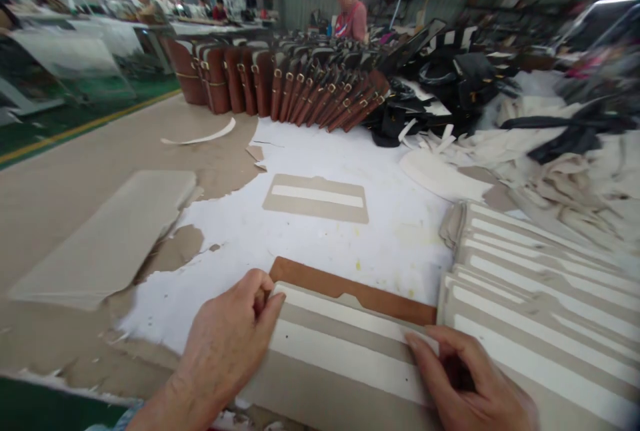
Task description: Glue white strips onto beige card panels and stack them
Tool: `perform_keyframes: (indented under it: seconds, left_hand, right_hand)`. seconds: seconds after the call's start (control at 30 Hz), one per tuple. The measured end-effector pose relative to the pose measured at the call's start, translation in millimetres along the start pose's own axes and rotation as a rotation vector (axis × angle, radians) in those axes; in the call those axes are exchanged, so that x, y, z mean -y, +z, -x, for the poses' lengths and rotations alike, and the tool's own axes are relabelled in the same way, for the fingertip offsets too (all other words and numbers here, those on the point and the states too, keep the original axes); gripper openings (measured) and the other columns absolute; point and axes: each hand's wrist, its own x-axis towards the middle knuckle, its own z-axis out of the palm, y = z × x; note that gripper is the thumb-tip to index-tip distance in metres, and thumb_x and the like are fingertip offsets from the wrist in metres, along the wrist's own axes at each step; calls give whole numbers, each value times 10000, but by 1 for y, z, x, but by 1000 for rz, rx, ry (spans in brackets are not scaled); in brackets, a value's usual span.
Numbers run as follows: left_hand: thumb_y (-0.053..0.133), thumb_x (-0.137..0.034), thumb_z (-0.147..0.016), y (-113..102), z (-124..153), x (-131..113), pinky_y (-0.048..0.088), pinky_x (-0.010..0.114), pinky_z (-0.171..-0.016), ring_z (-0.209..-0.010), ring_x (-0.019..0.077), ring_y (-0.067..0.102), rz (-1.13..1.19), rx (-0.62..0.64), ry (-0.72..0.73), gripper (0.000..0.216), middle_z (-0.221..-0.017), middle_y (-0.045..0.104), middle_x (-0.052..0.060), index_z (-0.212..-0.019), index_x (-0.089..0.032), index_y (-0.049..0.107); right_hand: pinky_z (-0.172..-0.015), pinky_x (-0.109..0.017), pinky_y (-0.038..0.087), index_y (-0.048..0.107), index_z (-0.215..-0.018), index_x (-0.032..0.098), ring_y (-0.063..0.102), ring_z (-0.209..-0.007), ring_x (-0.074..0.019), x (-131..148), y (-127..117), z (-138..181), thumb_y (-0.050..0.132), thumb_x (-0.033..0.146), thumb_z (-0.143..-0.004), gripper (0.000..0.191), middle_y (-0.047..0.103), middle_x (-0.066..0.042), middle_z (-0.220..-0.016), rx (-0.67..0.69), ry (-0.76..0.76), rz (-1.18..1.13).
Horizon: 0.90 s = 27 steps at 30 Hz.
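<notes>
Pinched at its upper left corner by my left hand (235,324) is a beige panel (345,344) with pale strips across it and a small tab on its top edge. My right hand (465,377) grips the same panel near its upper right corner, thumb on top. Behind the panel's far edge shows a brown leather piece (350,284), mostly covered. Farther off, a smaller beige panel (315,211) with one white strip lies flat on white paper (400,231). Beside my right hand, a pile of similar striped panels (540,304) overlaps in layers.
Thin beige sheets (115,237) are stacked at the left. A row of brown leather bags (285,84) with buckles stands at the back, beside black bags (450,84). Pale fabric scraps (555,144) heap up at the right. A person (350,11) is behind the bags.
</notes>
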Motion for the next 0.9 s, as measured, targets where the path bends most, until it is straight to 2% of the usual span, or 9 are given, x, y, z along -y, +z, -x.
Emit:
perform_keyframes:
  seconds: [0.13,0.27,0.4,0.63,0.9]
  left_hand:
    - [413,-476,-943,3,-4,6,367,315,-617,-643,221,659,-30,1,2,255,-653,655,-32,-877,-285,568]
    - [395,-523,-944,2,-7,9,401,315,-616,-651,223,687,-42,17,12,309,-685,695,-26,-901,-293,596]
    - [388,-544,-936,2,-7,10,398,308,-569,-597,218,681,-62,-18,17,335,-650,688,-28,-862,-299,605]
    - [402,-560,-934,9,-9,16,390,301,-535,-556,210,665,-78,-77,55,348,-633,687,-34,-858,-308,629]
    - [428,-493,-983,8,-1,11,372,306,-581,-584,202,649,-30,-153,83,294,-667,697,-49,-878,-320,641]
  right_hand:
    - [-526,-243,483,664,-875,234,589,-465,-121,2,0,-5,552,542,-1011,355,596,67,-588,-19,-53,-27]
    - [-516,-235,461,625,-918,235,572,-470,-114,0,1,-6,612,473,-992,249,570,80,-605,-6,-80,5]
    - [-564,-258,455,611,-915,239,566,-526,-131,2,1,-5,595,465,-997,241,563,63,-643,14,-24,20]
    - [-560,-260,421,592,-838,245,569,-572,-143,0,-2,-8,641,467,-968,262,575,43,-672,45,-63,70]
    - [-618,-270,396,603,-797,231,577,-619,-141,5,-3,-6,596,467,-1014,321,582,32,-682,56,-24,58]
